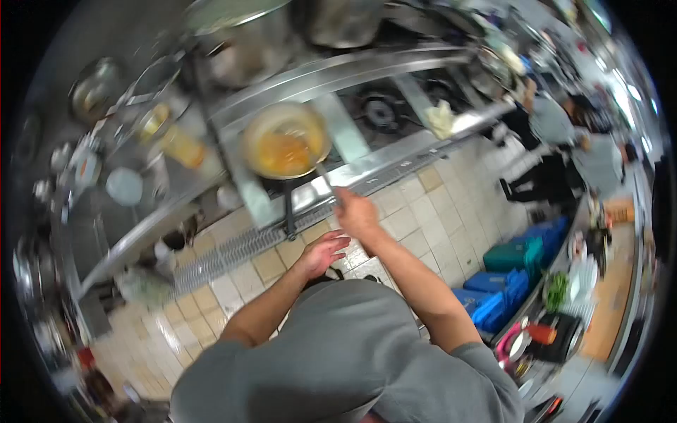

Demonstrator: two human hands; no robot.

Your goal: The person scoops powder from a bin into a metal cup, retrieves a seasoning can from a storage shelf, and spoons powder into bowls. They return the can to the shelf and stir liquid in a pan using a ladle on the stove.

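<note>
A frying pan (254,151) with an orange-yellow sauce or food in it rests on the stove, its dark handle (289,208) pointing toward me. My right hand (356,213) is closed around a long-handled cooking utensil (325,178). The utensil's far end reaches into the pan; its shape is blurred, so I cannot tell the kind. Near the pan handle but apart from it, my left hand (322,255) is held with its fingers stretched out, holding nothing.
Burners (381,111) and a crumpled pale cloth (441,118) lie to the right. Large pots (243,56) stand behind. A yellow bottle (182,146) sits on the left counter. Two people (553,120) are at the far right, beyond blue bins (486,299).
</note>
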